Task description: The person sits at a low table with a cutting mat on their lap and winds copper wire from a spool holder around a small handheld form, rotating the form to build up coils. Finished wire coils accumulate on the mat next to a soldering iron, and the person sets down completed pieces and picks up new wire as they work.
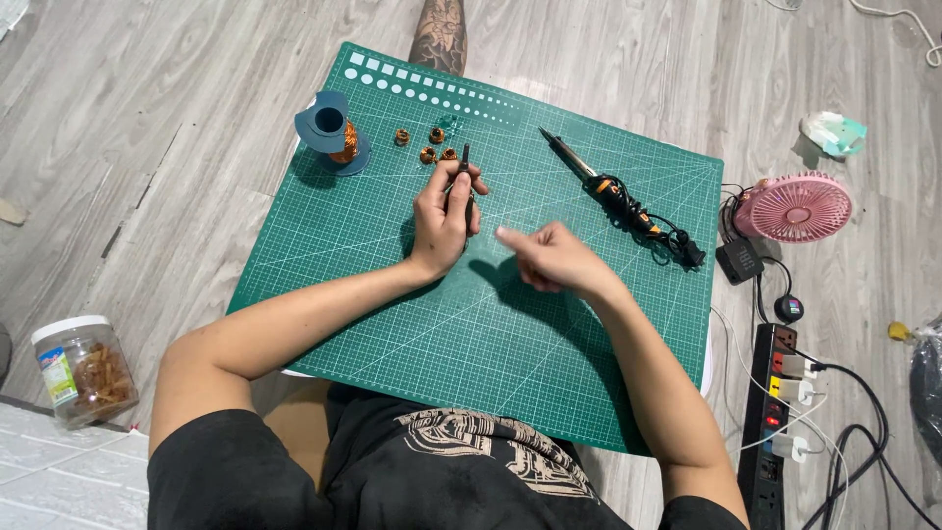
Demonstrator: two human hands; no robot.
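My left hand (446,216) grips a thin dark rod-like tool (464,157) that sticks up past my fingers, over the green cutting mat (392,294). Just beyond its tip lie several small copper wire coils (428,154). My right hand (549,257) hovers at mid-mat, slightly blurred, fingers loosely curled with the index finger pointing left toward my left hand; it looks empty. A blue spool of copper wire (332,132) stands at the mat's far left. A soldering iron (599,182) with an orange-black handle and coiled cord lies on the far right of the mat.
The mat lies on a grey wood floor. A pink small fan (793,208) and a black power strip (773,412) with plugged cables sit to the right. A clear jar (80,368) stands at left. A tattooed leg (439,34) shows beyond the mat.
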